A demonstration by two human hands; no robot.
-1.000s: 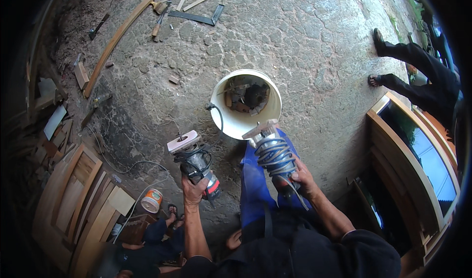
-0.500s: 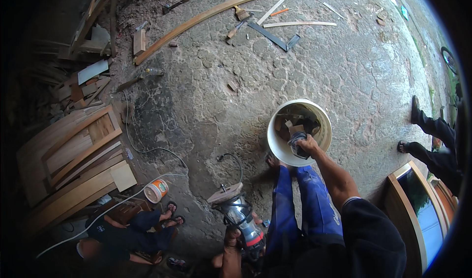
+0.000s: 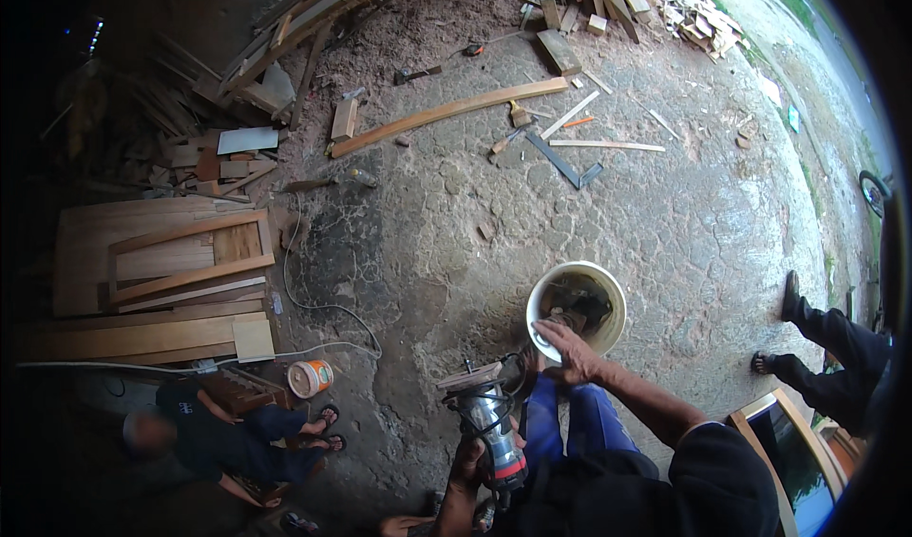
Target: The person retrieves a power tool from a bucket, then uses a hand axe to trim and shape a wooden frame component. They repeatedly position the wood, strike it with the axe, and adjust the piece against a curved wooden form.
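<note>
My left hand grips a trim router with a silver body, a red band and a wooden base plate facing up. A bit sticks out above the plate, and the black cord is bundled around the body. My right hand holds nothing; its fingers are stretched out over the near rim of a white bucket. Dark tools and scraps lie inside the bucket, too shadowed to name. The bucket stands on the ground just beyond my feet.
A person sits at the lower left by a small orange-and-white tub. Wooden frames and boards lie at left. A brush, a black square and wood strips lie ahead. Another person's legs and a framed panel are right.
My right hand has let go of a dark object in the bucket and drawn back to the rim, fingers now straight. The view has tilted up. The router stays in my left hand.
</note>
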